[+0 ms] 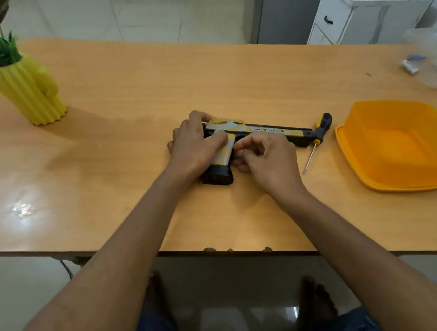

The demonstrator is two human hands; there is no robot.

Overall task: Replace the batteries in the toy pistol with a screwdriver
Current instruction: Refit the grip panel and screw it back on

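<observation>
Toy pistol (263, 129) lies flat on its side near the middle of the wooden table (121, 100), barrel pointing right, grip toward the person. Its body is yellow and white over black, with a line of lettering along the dark slide and a black base on the grip. The left hand (194, 146) lies over the rear of the gun, its thumb stretched across the grip and its fingers curled round the back end, holding it down. The right hand (264, 158) sits just beside the grip near the trigger area, fingers bent close together at the gun's underside; whether they pinch anything cannot be told. Just past the muzzle lies the screwdriver (318, 135), black and yellow handle away from the person, untouched. Further right stands an orange plastic tub (414, 177), and beyond it a battery (409, 67) beside clear plastic. A yellow ribbed vase (28, 89) with greenery stands far left.
</observation>
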